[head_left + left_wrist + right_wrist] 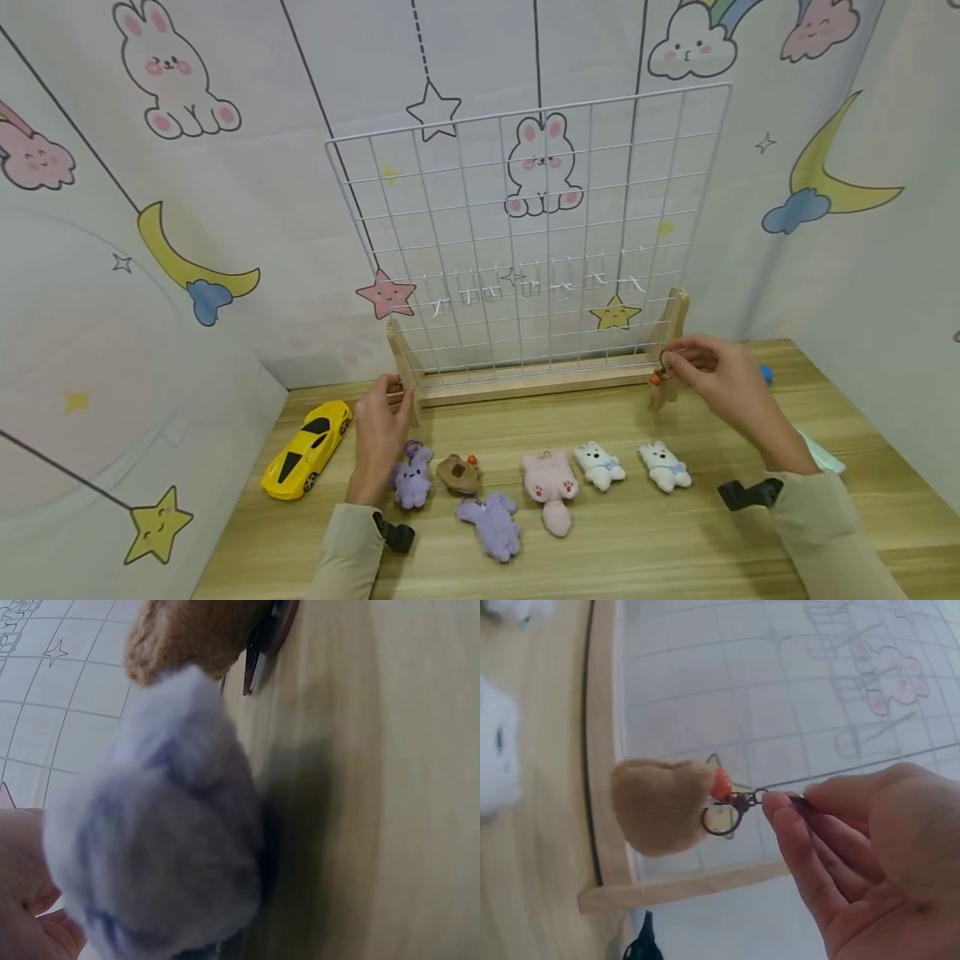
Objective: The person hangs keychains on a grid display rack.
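My right hand [708, 375] pinches the dark metal clasp of a brown plush keychain [660, 804] with an orange bead [721, 784]. The plush dangles before the right foot of a white wire grid rack [525, 208]. At the rack's other end, my left hand [382, 421] has its fingers curled at the wooden stand leg [402, 354]. Fingertip contact there is partly hidden. A purple plush keychain [412, 479] lies beside the left wrist and fills much of the left wrist view. Next to it is another brown plush keychain [459, 474].
Several white hooks [491, 292] hang along the grid. On the table lie another purple plush [495, 527], a pink plush [550, 483] and two white plush dogs [597, 467]. A yellow toy car [307, 450] is at left, a pale green object [822, 454] at right.
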A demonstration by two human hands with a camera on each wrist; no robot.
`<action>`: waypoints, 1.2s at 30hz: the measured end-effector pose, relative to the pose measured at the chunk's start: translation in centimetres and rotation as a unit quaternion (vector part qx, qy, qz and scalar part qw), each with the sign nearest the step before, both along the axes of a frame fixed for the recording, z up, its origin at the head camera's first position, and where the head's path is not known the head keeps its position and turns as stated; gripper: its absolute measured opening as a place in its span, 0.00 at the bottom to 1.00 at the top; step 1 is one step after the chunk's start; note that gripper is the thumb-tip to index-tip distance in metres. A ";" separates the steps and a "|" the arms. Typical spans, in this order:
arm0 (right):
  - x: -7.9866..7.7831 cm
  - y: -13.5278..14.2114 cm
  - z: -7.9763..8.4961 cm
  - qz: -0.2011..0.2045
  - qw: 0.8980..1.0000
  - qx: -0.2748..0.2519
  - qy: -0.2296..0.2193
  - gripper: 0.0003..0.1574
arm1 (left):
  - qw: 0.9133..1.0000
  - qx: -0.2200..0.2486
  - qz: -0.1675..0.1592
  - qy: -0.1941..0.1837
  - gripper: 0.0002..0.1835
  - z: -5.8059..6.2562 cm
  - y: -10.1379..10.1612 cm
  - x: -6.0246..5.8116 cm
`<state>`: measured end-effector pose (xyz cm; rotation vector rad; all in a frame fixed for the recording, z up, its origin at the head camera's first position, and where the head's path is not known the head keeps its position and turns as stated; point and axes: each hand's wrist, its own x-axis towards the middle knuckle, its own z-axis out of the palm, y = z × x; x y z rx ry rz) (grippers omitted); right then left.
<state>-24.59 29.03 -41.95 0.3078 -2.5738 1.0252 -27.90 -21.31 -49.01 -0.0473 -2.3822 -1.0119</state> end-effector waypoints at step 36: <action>-2.4 -6.1 4.4 0.011 0.943 -0.289 0.163 0.14 | 1.000 0.005 -0.003 0.002 0.14 -0.1 -0.1 0.1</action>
